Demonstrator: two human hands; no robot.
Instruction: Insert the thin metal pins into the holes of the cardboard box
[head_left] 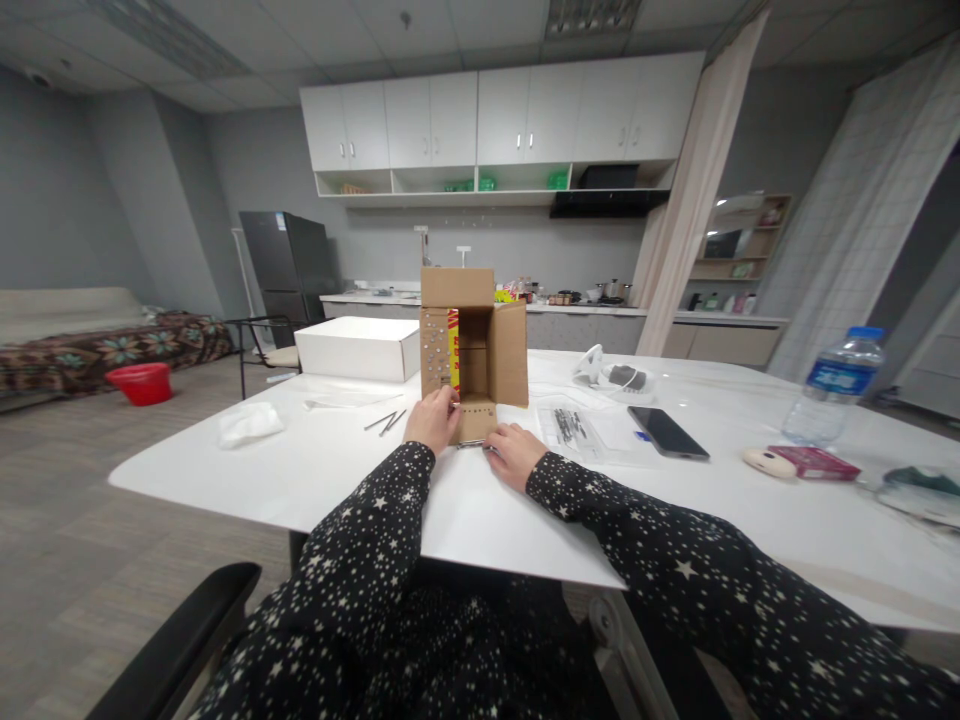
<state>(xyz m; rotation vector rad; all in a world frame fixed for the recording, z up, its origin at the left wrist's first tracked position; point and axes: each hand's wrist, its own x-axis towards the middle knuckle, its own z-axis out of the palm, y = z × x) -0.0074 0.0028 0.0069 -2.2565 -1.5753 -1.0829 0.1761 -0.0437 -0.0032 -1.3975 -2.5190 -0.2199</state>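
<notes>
A brown cardboard box point(511, 355) stands on the table with its opening toward me and its flaps folded out. Its left flap point(433, 345) carries a yellow-and-red strip and many small round spots; the bottom flap point(478, 422) has a row of small dark marks. My left hand point(433, 420) is at the lower left flap, fingers pinched together, what is in them hidden. By the front edge of the bottom flap, my right hand point(515, 455) has its fingers curled in. A thin metallic piece point(469, 444) lies between the hands, its right end near my right fingertips.
Several thin metal rods point(393, 422) lie left of my hands, near crumpled white plastic point(250, 425) and a white box point(360, 348). On the right are a clear case of small parts point(570, 428), a black phone point(667, 432), a water bottle point(834, 385) and a dark red box point(823, 464).
</notes>
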